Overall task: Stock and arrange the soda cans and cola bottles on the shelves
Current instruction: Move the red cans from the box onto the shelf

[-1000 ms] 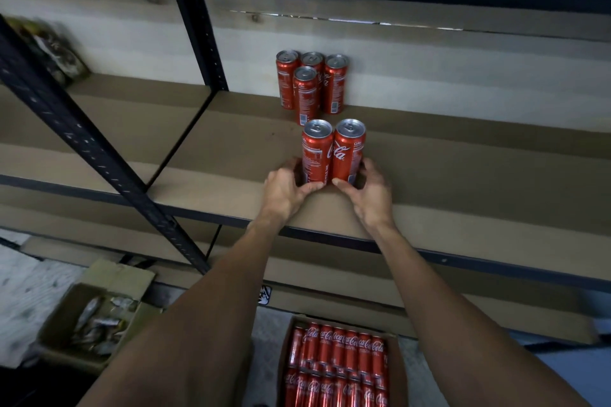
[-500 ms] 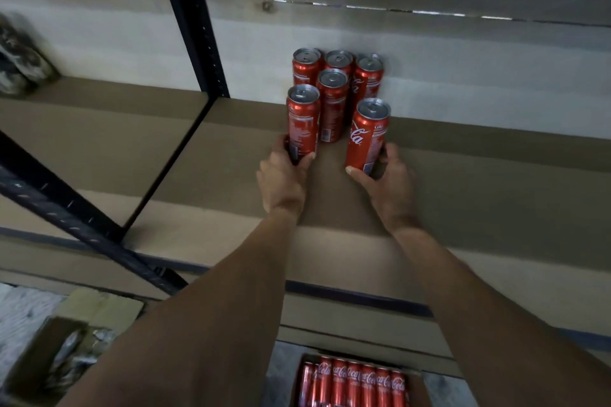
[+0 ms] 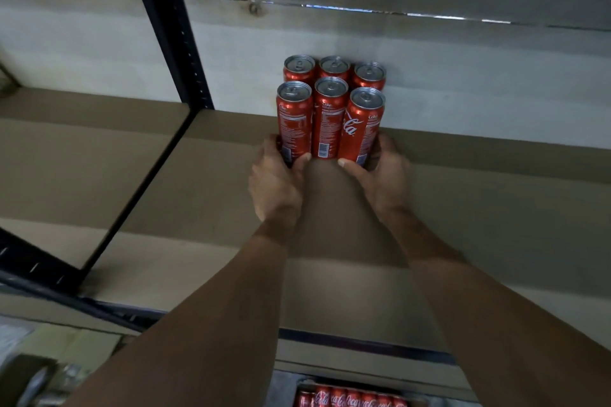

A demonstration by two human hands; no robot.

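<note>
Left hand (image 3: 276, 182) grips the front-left can (image 3: 294, 119), right hand (image 3: 385, 175) grips the front-right can (image 3: 362, 125), both upright on the shelf (image 3: 496, 208)

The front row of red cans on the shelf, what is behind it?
A back row of three cans, only their silver tops and upper sides showing, against the pale wall. Their lower bodies are hidden by the front row.
</note>
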